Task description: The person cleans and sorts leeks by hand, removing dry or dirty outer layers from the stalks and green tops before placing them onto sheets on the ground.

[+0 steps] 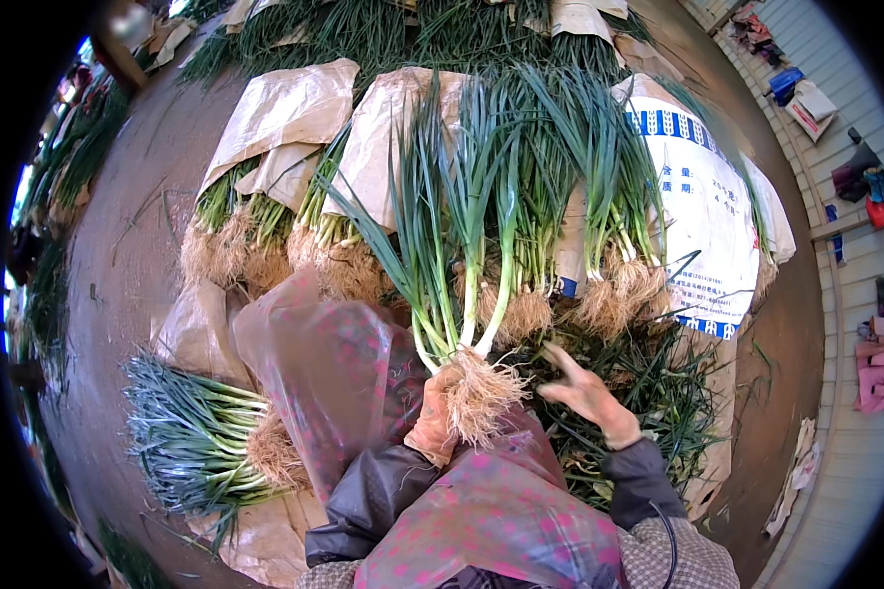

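Note:
My left hand (430, 420), in an orange glove, is closed around the lower ends of a few green garlic stalks (471, 265). Their long flat leaves point away from me, and a shaggy pale root clump (486, 395) hangs beside the glove. Off to the right of those roots, my right hand (589, 398) is held with its fingers apart and nothing in it. Beneath it lies a heap of loose dark green leaves (648, 412). A patterned plastic apron (501, 510) covers my lap.
Root-ended bundles (339, 260) stand in a row ahead, partly under brown paper sheets (290, 113) and a white printed sack (697, 206). At left, a finished-looking bundle (206, 437) lies on paper. More greens (393, 39) lie farther off. A ribbed wall (855, 334) is at right.

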Available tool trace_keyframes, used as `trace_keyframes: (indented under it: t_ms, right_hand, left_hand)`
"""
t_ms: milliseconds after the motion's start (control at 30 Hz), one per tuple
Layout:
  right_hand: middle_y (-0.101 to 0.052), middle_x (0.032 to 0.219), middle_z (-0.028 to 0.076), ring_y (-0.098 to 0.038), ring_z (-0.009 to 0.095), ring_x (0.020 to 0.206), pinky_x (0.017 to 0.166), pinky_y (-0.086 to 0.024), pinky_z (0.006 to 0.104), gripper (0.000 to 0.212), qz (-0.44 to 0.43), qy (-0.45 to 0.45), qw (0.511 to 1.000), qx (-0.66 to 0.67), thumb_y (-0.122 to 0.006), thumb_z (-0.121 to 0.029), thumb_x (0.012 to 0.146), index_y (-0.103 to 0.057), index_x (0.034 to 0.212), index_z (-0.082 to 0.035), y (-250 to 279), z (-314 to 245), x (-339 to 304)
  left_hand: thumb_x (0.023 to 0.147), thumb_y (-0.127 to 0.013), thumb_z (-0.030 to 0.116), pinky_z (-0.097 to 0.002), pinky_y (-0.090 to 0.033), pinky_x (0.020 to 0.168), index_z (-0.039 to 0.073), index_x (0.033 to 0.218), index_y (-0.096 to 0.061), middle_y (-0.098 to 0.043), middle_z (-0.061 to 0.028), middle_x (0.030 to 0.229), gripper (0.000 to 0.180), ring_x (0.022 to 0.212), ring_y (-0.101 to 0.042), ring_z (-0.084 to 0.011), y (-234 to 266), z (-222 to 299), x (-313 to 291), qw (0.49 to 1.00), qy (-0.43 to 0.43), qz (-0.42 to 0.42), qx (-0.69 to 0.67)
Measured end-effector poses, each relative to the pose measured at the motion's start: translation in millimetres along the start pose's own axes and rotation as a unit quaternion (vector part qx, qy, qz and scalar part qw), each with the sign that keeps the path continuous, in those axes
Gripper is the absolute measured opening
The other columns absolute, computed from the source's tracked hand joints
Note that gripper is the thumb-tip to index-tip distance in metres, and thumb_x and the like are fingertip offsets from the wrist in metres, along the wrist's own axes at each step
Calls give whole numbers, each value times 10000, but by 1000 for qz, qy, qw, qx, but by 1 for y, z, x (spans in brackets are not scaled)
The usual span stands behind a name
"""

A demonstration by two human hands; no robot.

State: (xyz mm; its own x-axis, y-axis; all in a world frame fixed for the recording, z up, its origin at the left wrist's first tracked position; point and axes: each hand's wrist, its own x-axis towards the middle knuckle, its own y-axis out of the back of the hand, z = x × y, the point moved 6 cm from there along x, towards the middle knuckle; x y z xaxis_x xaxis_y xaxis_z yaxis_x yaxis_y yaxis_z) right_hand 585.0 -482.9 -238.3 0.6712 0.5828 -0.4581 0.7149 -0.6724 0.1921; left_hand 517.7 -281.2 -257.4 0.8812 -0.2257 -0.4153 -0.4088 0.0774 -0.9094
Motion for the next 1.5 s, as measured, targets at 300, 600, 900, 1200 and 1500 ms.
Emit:
trace_keyframes:
  t_ms: [300, 600, 900, 1200, 1500]
  right_hand:
    - [-669, 800, 35, -597, 120, 632, 560, -488, 273, 211, -308, 179, 924, -137, -527, -172, 985, -653, 1011, -5, -50, -142, 13]
    - [-665, 887, 153, -652, 287, 867, 735, -486, 362, 404, -56, 76, 967, -238, -690, -280, 860, -607, 1171, -35, -29, -105, 67]
    - [-649, 743, 87, -618, 198, 611, 562, -496, 300, 190, -113, 250, 958, -80, -634, -180, 926, -677, 987, -5, -51, -155, 42]
    - [-684, 817, 131, -654, 301, 723, 646, -509, 371, 292, -16, 337, 889, -308, -722, -222, 811, -688, 1032, -34, -37, -113, 78]
    - [-671, 969, 108, -671, 185, 774, 605, -550, 261, 388, 202, 87, 957, 191, -595, -241, 954, -524, 1240, 11, 51, -94, -2]
  left_hand:
    - [826, -532, 62, -322, -544, 659, -36, 1063, -572, -617, -88, 882, 259, 741, -640, -208, -1, 13, -4, 982, -128, 73, 119]
    - [781, -578, -76, -310, -551, 711, -46, 1075, -586, -641, -89, 941, 296, 799, -648, -190, -13, 3, 4, 962, -124, 102, 222]
    - [812, -646, -50, -289, -527, 643, -34, 1035, -628, -661, -71, 909, 224, 742, -640, -156, -6, 9, 12, 956, -163, 128, 205]
    - [829, -681, 2, -274, -527, 689, -49, 1082, -608, -662, -67, 956, 269, 772, -641, -151, -7, 4, 9, 948, -144, 109, 263]
    - [930, -515, 110, -376, -567, 715, -30, 1139, -544, -629, -114, 897, 253, 801, -655, -245, 10, 4, 9, 993, -42, 69, 87]
